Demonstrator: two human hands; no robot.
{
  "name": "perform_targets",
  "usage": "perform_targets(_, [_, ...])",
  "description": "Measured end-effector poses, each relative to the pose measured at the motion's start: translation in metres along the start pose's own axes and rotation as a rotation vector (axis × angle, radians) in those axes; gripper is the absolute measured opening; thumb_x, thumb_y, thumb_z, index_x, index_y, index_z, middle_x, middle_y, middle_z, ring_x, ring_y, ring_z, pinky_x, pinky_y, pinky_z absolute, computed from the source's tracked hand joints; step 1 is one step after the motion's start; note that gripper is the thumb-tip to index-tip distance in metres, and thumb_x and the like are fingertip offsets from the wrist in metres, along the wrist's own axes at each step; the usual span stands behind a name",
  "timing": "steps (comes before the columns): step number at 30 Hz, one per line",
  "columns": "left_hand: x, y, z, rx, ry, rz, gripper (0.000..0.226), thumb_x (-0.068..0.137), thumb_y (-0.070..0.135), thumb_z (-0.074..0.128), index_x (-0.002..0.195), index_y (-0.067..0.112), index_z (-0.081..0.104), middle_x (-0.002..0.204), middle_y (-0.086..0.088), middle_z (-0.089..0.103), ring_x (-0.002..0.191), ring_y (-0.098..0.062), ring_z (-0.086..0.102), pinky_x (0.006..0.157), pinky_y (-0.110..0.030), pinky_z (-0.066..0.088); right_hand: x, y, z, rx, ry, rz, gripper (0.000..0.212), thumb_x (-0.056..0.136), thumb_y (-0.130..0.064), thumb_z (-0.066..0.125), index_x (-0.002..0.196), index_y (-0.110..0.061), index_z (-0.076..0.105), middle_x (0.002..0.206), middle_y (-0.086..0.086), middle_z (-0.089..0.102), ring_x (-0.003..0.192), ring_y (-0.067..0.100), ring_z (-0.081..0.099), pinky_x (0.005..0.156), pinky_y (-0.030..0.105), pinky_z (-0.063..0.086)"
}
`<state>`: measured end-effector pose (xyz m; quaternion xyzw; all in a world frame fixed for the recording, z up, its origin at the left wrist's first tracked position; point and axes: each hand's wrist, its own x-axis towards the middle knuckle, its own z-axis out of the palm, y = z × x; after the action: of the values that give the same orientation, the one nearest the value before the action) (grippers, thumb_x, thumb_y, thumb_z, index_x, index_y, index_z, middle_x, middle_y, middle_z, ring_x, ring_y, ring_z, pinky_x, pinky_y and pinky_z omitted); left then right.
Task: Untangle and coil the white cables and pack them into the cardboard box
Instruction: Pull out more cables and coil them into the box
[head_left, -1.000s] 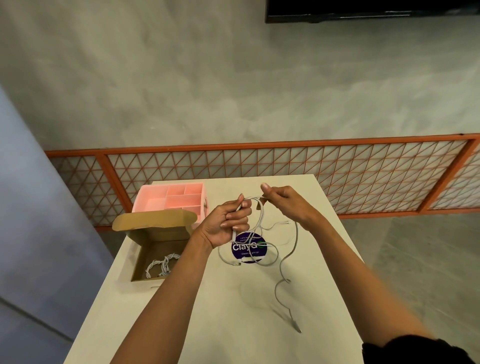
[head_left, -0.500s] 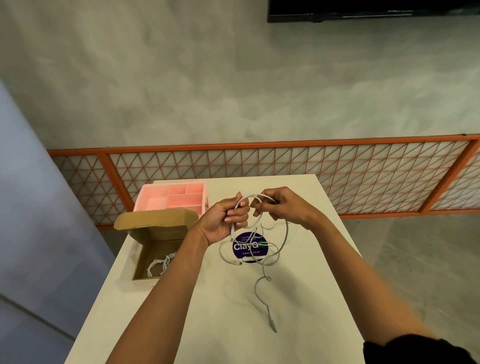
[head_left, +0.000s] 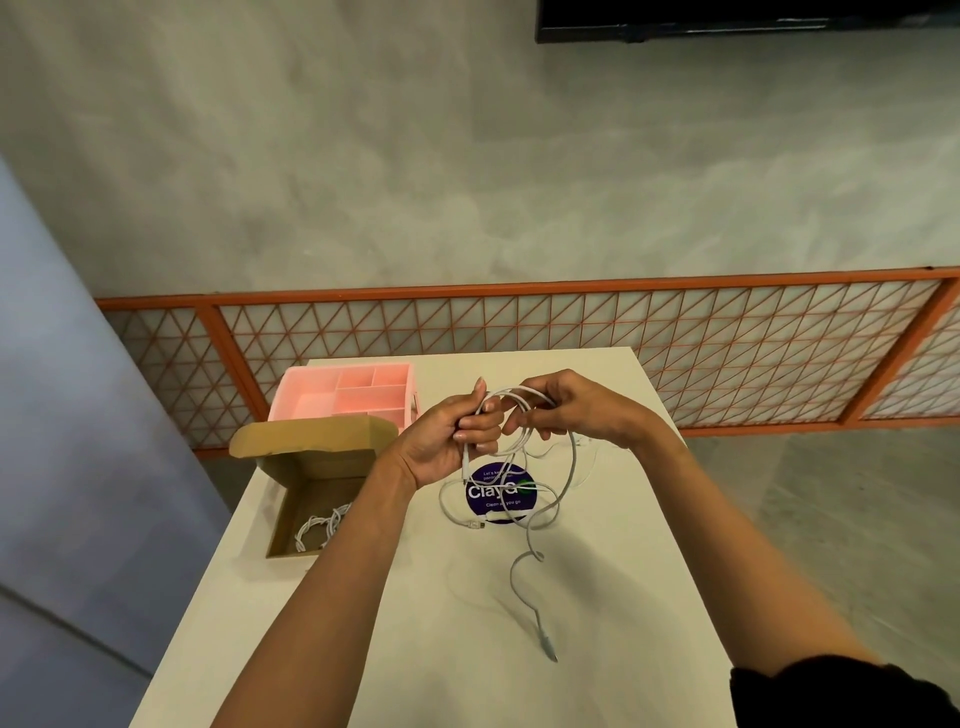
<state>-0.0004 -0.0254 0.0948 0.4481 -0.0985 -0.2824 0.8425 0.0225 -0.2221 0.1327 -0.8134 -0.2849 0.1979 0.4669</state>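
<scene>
Since half a second ago the loose tail of the white cable (head_left: 521, 564) has slid a bit to the person's right on the table (head_left: 332, 644), and the loops between the hands look more gathered. That cable is held up over the far middle of the table: the left hand (head_left: 448, 439) is curled shut around a bunch of strands with one plug end poking out below the fist, and the right hand (head_left: 576, 410) pinches the top of the loop between thumb and fingers, just beside the left. How many turns are in the coil is hard to say, the strands overlap and blur together.

Under the hands sits a round dark-blue sticker (head_left: 501, 493), its print partly covered by cable, with a second cable end lying across it. Whether that's the same cable or another one, can't tell.

Off to the left is the cardboard box (head_left: 291, 525), flap up, with a coiled white bundle (head_left: 322, 527) inside, half hidden by the left forearm. Behind it touches a pink divided organizer (head_left: 348, 397). A black sleeve (head_left: 831, 693) is cut off at the bottom right corner.
</scene>
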Motion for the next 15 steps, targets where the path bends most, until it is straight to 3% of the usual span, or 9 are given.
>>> perform_targets(6, [0.000,0.002,0.003,-0.020,0.007,0.005,0.038,0.096,0.038,0.037,0.071,0.013,0.052,0.045,0.011,0.032,0.035,0.000,0.027,0.044,-0.016,0.022,-0.001,-0.001,-0.001,0.084,-0.026,0.005,0.016,0.093,-0.013,0.058,0.105,-0.002,0.062,0.081,-0.003,0.070,0.060,0.011,0.041,0.054,0.020,0.034])
perform_targets(9, [0.002,0.003,0.005,-0.032,0.002,-0.007,0.044,0.098,0.038,0.034,0.064,0.015,0.049,0.048,0.009,0.033,0.038,-0.002,0.030,0.048,-0.016,0.033,-0.002,-0.001,0.004,0.170,-0.005,0.046,0.015,0.100,-0.020,0.047,0.092,-0.010,0.055,0.071,-0.009,0.061,0.057,0.007,0.038,0.053,0.017,0.035])
perform_targets(13, [0.006,0.001,0.008,0.058,0.124,0.073,0.042,0.100,0.039,0.031,0.069,0.014,0.045,0.051,0.008,0.032,0.044,-0.003,0.032,0.073,-0.025,0.051,0.002,0.003,0.009,0.399,0.049,0.093,0.022,0.103,-0.022,0.036,0.085,-0.015,0.047,0.071,-0.005,0.044,0.052,0.004,0.032,0.051,0.015,0.033])
perform_targets(15, [0.008,-0.003,0.009,0.059,0.175,0.099,0.042,0.101,0.039,0.031,0.070,0.014,0.046,0.052,0.007,0.031,0.045,-0.004,0.032,0.074,-0.026,0.054,0.004,0.002,0.010,0.453,0.071,0.112,0.023,0.104,-0.022,0.035,0.085,-0.016,0.047,0.070,-0.003,0.041,0.052,0.005,0.028,0.049,0.015,0.031])
